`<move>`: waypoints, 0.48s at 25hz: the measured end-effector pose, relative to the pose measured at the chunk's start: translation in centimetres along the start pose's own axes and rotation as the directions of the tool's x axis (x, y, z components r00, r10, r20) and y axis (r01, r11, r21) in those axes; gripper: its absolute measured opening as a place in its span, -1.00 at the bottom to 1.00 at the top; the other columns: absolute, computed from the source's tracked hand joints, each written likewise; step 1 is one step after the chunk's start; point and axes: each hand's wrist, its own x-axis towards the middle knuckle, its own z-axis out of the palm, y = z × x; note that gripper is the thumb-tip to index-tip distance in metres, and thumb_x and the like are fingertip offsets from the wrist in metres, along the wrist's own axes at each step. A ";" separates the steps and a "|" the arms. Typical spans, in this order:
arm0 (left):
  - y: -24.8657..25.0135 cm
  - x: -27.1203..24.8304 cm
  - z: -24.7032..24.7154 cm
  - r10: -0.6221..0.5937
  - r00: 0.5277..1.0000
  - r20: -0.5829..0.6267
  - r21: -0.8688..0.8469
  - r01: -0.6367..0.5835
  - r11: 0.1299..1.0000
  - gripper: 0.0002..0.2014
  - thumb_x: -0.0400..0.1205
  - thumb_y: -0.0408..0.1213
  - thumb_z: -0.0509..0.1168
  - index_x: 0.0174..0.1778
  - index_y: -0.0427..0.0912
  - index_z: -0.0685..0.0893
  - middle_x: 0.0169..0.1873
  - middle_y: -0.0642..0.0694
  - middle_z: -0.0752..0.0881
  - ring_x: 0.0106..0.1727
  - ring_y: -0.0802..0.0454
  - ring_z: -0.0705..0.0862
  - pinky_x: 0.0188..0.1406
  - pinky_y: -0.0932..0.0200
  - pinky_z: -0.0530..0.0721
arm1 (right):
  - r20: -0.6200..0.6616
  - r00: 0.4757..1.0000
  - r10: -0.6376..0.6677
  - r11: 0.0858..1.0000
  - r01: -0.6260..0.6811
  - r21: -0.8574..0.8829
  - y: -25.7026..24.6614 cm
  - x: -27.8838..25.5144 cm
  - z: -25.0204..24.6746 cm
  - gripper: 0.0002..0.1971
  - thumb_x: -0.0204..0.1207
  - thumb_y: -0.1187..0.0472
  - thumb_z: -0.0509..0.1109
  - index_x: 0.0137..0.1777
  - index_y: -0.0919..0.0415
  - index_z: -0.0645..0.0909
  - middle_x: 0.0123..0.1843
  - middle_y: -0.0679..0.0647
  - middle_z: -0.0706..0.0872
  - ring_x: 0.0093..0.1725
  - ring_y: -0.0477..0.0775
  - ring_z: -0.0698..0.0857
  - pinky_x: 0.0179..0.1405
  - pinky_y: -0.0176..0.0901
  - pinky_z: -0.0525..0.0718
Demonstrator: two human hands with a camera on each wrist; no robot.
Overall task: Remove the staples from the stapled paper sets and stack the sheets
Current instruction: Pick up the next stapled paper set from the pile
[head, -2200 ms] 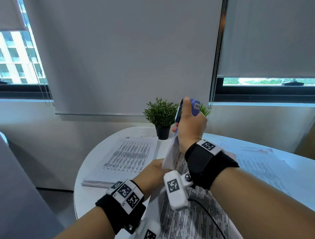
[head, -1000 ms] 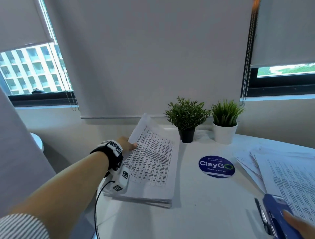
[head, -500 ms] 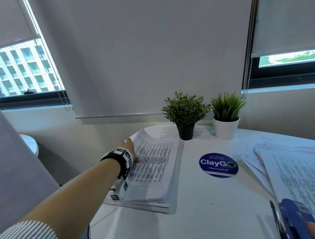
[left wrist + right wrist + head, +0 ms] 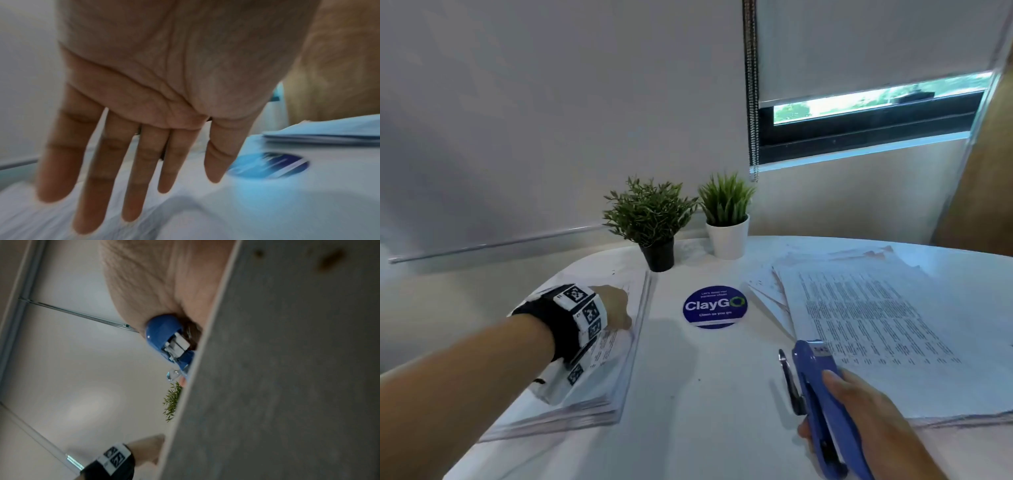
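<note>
On the left, the left hand lies flat with straight fingers on the stack of loose sheets. Across the table, past the round blue sticker (plants behind it), the right hand grips the blue staple remover at the near edge of the stapled paper sets.

Neat stack of loose sheets: printed text, flat on table at left edge, edges squared, approx. aligned; near corner overhangs rim slightly.

Stapled paper sets: larger pile at right, printed columns face up, fanned and offset, several corners poking out at far-left side; well apart from left stack.

Blue staple remover: long plastic body w/ dark metal lever on its left side, nose pointing away, lying over near-left corner of right pile.
</note>
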 end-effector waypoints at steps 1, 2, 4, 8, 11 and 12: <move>1.7 -0.1 -1.1 0.039 0.997 -0.062 0.013 -0.039 0.999 -0.61 0.69 0.03 0.20 -0.23 -0.24 0.61 -0.21 -0.10 0.68 -0.15 -0.09 0.64 -0.15 0.16 0.58 | 0.014 1.000 0.013 0.999 -0.013 -0.037 -0.8 -0.4 0.5 -0.70 0.26 -0.02 0.42 -0.16 0.20 0.74 -0.31 0.58 0.71 -0.44 0.34 0.64 -0.34 0.00 0.55; 3.6 0.3 -2.0 0.103 0.985 -0.136 -0.010 -0.106 0.994 -0.64 0.68 0.03 0.21 -0.06 -0.23 0.69 -0.05 -0.12 0.72 -0.01 -0.11 0.67 -0.01 0.13 0.61 | 0.024 1.000 0.010 0.999 -0.009 -0.042 -0.9 -0.8 0.1 -0.67 0.26 -0.06 0.37 -0.15 0.17 0.74 -0.31 0.56 0.72 -0.43 0.34 0.64 -0.37 -0.01 0.55; 8.4 -0.1 -3.7 0.234 0.939 -0.252 -0.148 -0.276 0.950 -0.66 0.66 0.01 0.25 0.14 -0.16 0.74 0.13 -0.09 0.72 0.15 -0.08 0.66 0.14 0.15 0.58 | -0.013 0.999 -0.044 0.998 0.044 -0.041 -0.6 -1.1 0.1 -0.64 0.27 -0.07 0.35 -0.06 0.16 0.74 -0.29 0.51 0.74 -0.38 0.35 0.65 -0.41 -0.04 0.56; 17.4 0.4 -5.5 0.346 0.866 -0.360 -0.449 -0.486 0.750 -0.67 0.59 0.04 0.38 -0.02 -0.19 0.77 -0.04 -0.12 0.75 0.00 -0.03 0.67 -0.05 0.19 0.55 | 0.043 0.989 -0.142 0.986 0.145 -0.077 -1.0 -2.0 -0.4 -0.62 0.30 -0.04 0.32 0.07 0.03 0.74 -0.26 0.33 0.81 -0.30 0.29 0.74 -0.36 -0.07 0.67; 22.0 0.3 -5.4 0.306 0.914 -0.266 -0.519 -0.403 0.754 -0.42 0.48 0.31 0.36 -0.45 -0.22 0.57 -0.36 -0.14 0.73 -0.35 -0.05 0.64 -0.28 0.13 0.58 | 0.070 0.982 -0.175 0.984 0.177 -0.013 -1.1 -2.4 -0.3 -0.71 0.31 -0.03 0.35 -0.02 -0.06 0.78 -0.23 0.37 0.79 -0.30 0.29 0.72 -0.38 -0.12 0.66; 23.0 0.2 -5.4 0.303 0.924 -0.231 -0.506 -0.381 0.774 -0.39 0.44 0.37 0.35 -0.51 -0.18 0.52 -0.45 -0.11 0.71 -0.45 -0.01 0.59 -0.37 0.16 0.53 | 0.072 0.980 -0.187 0.982 0.187 0.011 -1.0 -2.3 -0.4 -0.72 0.31 -0.05 0.37 -0.02 -0.07 0.77 -0.22 0.41 0.78 -0.31 0.28 0.70 -0.38 -0.12 0.65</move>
